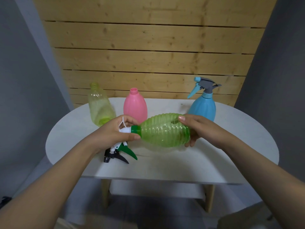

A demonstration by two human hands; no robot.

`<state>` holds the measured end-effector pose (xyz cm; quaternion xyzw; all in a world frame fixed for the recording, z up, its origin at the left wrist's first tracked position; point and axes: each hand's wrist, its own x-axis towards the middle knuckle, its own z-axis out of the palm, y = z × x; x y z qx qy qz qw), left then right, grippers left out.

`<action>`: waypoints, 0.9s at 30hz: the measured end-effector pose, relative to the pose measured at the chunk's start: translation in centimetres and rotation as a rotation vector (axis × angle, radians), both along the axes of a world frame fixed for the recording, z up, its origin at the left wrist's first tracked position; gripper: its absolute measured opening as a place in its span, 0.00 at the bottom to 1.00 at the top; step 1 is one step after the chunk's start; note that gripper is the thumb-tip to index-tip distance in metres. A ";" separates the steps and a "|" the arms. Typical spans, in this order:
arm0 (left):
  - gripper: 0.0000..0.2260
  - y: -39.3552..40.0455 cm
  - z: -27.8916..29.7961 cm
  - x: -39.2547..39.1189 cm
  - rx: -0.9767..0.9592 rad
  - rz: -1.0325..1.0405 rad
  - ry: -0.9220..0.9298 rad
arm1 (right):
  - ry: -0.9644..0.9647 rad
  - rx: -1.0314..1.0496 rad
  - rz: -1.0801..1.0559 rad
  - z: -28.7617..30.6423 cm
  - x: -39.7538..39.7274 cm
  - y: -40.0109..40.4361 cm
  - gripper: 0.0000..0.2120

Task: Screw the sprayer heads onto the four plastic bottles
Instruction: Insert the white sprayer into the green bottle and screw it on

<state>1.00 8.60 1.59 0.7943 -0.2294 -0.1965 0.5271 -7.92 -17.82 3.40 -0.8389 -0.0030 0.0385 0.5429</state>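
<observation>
**Presently: green sprayer going on, 1 of 4 bottles capped**

Nearest, a black head (109, 157) lies spare on the table (231, 162). Above it, the left hand (113, 133) has fingers clamped on the green head (127, 144), at the neck; the right hand (196, 128) grips the green bottle (165, 131) sideways, countering the twist. Behind: yellow bottle (99, 104) and pink bottle (135, 105) open, blue bottle (203, 107) capped.
</observation>
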 end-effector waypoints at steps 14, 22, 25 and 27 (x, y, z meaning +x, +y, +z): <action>0.18 0.0 0.0 0.3 -0.003 0.041 0.009 | -0.043 0.107 -0.001 -0.1 0.3 -0.3 0.28; 0.16 -0.1 -0.2 0.3 0.046 0.073 0.002 | 0.008 0.022 0.023 -0.4 0.1 -0.1 0.37; 0.18 -0.1 0.0 0.4 0.042 0.114 0.030 | -0.053 0.147 0.071 -0.1 0.0 -0.1 0.36; 0.17 -0.1 0.2 0.3 0.044 0.100 0.008 | -0.064 0.165 0.063 0.0 0.1 -0.2 0.33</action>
